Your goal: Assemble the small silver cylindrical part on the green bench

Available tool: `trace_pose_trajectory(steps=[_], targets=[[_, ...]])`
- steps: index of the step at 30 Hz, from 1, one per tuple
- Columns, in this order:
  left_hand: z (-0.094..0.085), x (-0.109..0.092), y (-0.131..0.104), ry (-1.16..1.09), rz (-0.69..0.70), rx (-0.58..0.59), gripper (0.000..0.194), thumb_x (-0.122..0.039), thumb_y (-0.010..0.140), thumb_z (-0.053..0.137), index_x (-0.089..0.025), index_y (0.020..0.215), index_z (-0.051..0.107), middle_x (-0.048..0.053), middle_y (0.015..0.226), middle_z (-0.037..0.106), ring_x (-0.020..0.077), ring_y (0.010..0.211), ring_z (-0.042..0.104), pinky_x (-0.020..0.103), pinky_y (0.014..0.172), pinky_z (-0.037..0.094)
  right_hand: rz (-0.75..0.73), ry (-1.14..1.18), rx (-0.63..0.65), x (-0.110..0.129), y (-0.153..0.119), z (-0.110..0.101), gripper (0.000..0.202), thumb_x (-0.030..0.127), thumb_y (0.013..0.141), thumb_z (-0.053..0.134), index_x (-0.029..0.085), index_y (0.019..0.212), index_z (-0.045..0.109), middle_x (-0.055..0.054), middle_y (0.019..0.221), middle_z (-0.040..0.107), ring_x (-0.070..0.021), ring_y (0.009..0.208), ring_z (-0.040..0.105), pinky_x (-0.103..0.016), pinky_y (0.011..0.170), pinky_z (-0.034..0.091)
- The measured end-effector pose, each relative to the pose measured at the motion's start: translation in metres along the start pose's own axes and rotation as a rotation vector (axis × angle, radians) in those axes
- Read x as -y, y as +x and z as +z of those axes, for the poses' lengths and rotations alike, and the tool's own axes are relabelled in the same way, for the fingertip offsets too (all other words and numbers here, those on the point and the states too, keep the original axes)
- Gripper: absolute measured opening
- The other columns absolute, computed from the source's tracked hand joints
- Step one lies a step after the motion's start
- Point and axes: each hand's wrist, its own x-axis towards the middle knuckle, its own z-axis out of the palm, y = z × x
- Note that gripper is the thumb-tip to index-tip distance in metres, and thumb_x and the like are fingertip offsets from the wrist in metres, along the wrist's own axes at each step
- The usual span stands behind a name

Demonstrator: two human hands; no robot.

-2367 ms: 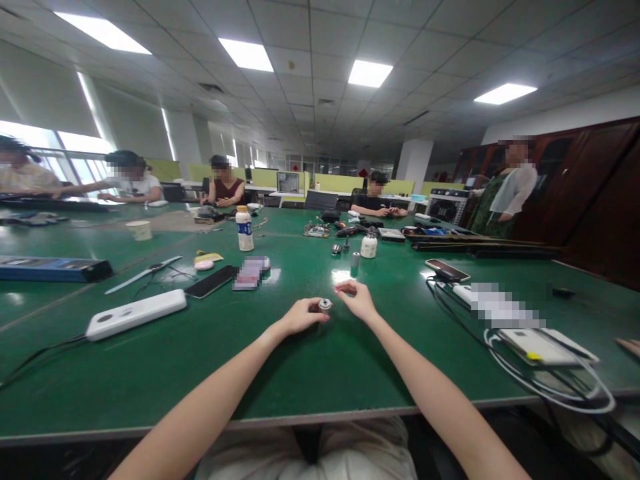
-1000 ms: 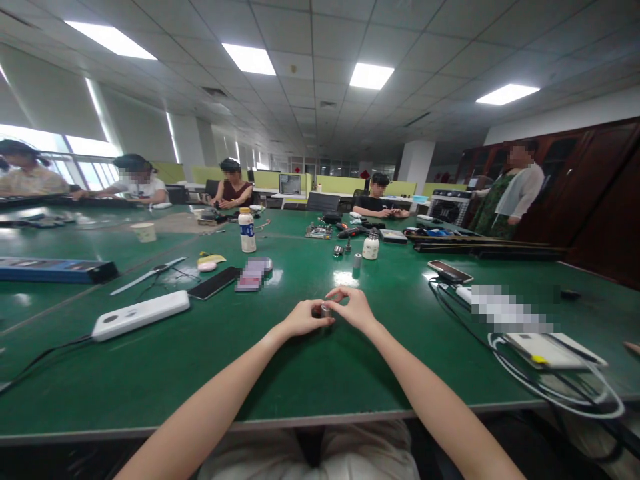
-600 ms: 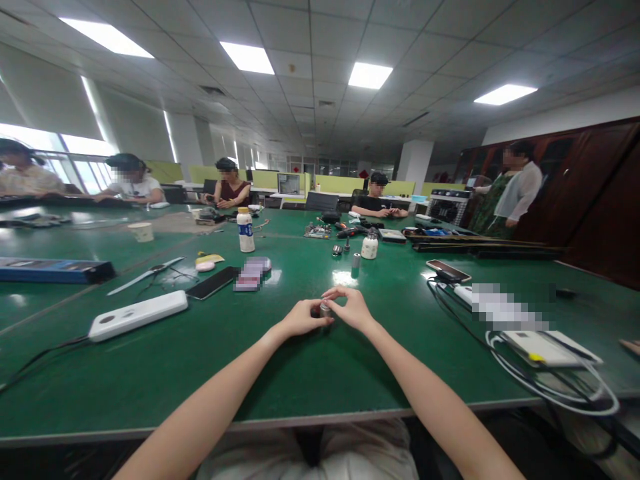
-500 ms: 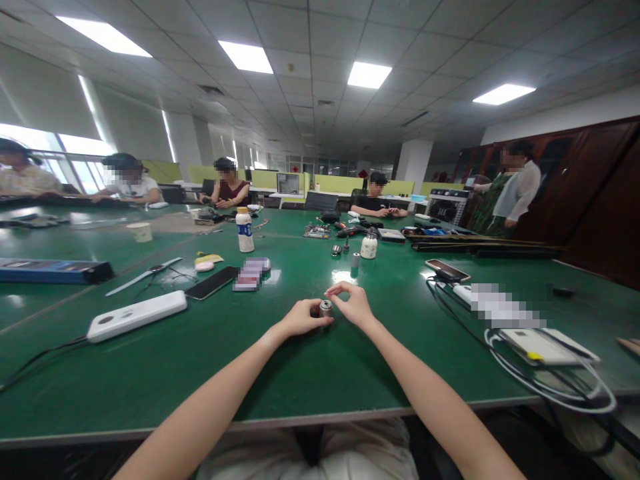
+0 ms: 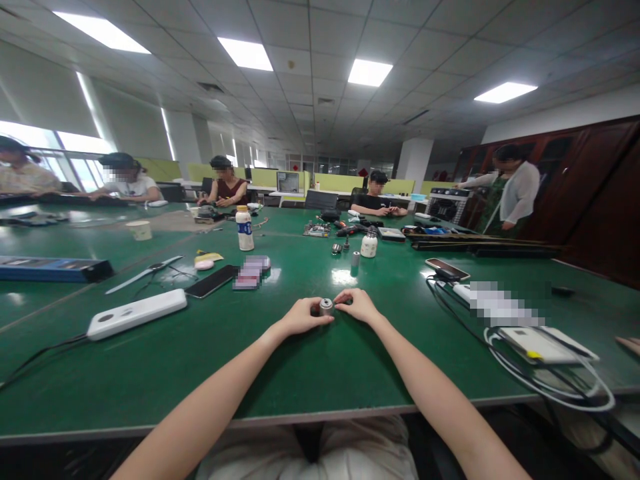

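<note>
My left hand (image 5: 303, 316) is closed around a short silvery metal cylinder (image 5: 327, 307), its thumb in front and its fingers at the left side. The cylinder stands upright on the green table, with a dark hole in its top. Just to its right is my right hand (image 5: 361, 307), thumb and fingertips drawn into a pinch beside the cylinder's wall. Whatever that pinch holds is too small to make out. Farther back stand a smaller metal cylinder (image 5: 355, 260) and a white patterned bottle (image 5: 369, 245).
On the left lie a white power strip (image 5: 137, 315), a black phone (image 5: 213, 282) and a long blue box (image 5: 55, 269). A labelled bottle (image 5: 245, 230) stands behind them. Cables and a white device (image 5: 547, 347) are at the right. Several people sit or stand around.
My right hand has dropped from above the cylinder's top to its right side, fingers lower now. My left hand keeps hold of the cylinder. At the right, a standing person has leaned left.
</note>
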Motion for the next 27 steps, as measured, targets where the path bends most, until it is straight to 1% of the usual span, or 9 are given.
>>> trace_pose_trajectory(steps=[3,5,7,11,15,19,23,27], targets=[[0.0,0.001,0.0,0.015,0.005,0.008,0.04,-0.052,0.074,0.069,-0.016,0.09,0.07,0.003,0.082,0.071,0.0196,0.076,0.063,0.027,0.07,0.047,-0.001,0.023,-0.081,0.005,0.001,0.002,0.009,0.016,0.072,0.07,0.022,0.077,0.073,-0.002,0.077,0.077,-0.0201,0.076,0.074,-0.034,0.078,0.058],[-0.001,0.001,0.0,0.03,0.016,0.011,0.039,-0.052,0.075,0.068,-0.016,0.09,0.07,0.003,0.081,0.071,0.0193,0.076,0.063,0.027,0.07,0.047,-0.034,0.095,-0.164,0.012,0.002,0.003,0.005,0.018,0.074,0.066,0.021,0.071,0.07,-0.003,0.076,0.076,-0.0202,0.076,0.074,-0.035,0.08,0.058],[-0.001,0.0,0.0,0.04,0.024,0.008,0.039,-0.052,0.075,0.069,-0.016,0.09,0.07,0.002,0.081,0.071,0.0192,0.075,0.063,0.027,0.07,0.046,-0.089,0.203,-0.215,0.021,0.002,0.005,0.009,0.021,0.076,0.063,0.02,0.067,0.065,-0.004,0.077,0.076,-0.0213,0.08,0.075,-0.037,0.082,0.058],[-0.002,-0.002,-0.001,0.021,0.012,-0.003,0.039,-0.051,0.073,0.071,-0.016,0.09,0.071,0.002,0.081,0.071,0.0188,0.074,0.062,0.026,0.069,0.045,-0.186,0.348,-0.189,0.044,-0.004,0.011,0.013,0.026,0.078,0.063,0.02,0.066,0.058,-0.006,0.079,0.076,-0.0233,0.085,0.075,-0.038,0.083,0.058],[-0.001,-0.003,-0.001,-0.001,-0.003,-0.004,0.04,-0.05,0.072,0.071,-0.014,0.089,0.071,0.002,0.077,0.071,0.0182,0.071,0.062,0.025,0.067,0.044,-0.221,0.354,-0.17,0.06,-0.011,0.017,0.017,0.027,0.081,0.061,0.021,0.066,0.055,-0.006,0.079,0.075,-0.0235,0.088,0.075,-0.038,0.083,0.057],[0.0,-0.002,0.0,-0.004,0.0,-0.001,0.039,-0.05,0.072,0.072,-0.015,0.089,0.07,0.002,0.077,0.07,0.018,0.072,0.062,0.025,0.067,0.044,-0.209,0.324,-0.229,0.065,-0.014,0.016,0.023,0.031,0.081,0.064,0.022,0.065,0.051,-0.006,0.079,0.075,-0.0235,0.087,0.074,-0.037,0.081,0.058],[-0.001,-0.003,-0.001,0.008,-0.01,-0.006,0.038,-0.05,0.072,0.071,-0.015,0.088,0.071,0.001,0.076,0.07,0.0181,0.072,0.062,0.025,0.068,0.045,-0.187,0.287,-0.216,0.066,-0.014,0.015,0.024,0.034,0.083,0.064,0.022,0.066,0.051,-0.005,0.079,0.075,-0.0231,0.086,0.074,-0.037,0.081,0.057],[-0.001,-0.003,-0.001,0.041,-0.011,-0.008,0.039,-0.051,0.073,0.071,-0.015,0.089,0.071,0.001,0.073,0.07,0.0187,0.071,0.063,0.025,0.065,0.044,-0.172,0.219,-0.209,0.066,-0.015,0.014,0.021,0.031,0.082,0.064,0.022,0.067,0.052,-0.004,0.078,0.074,-0.0219,0.084,0.073,-0.036,0.081,0.056]])
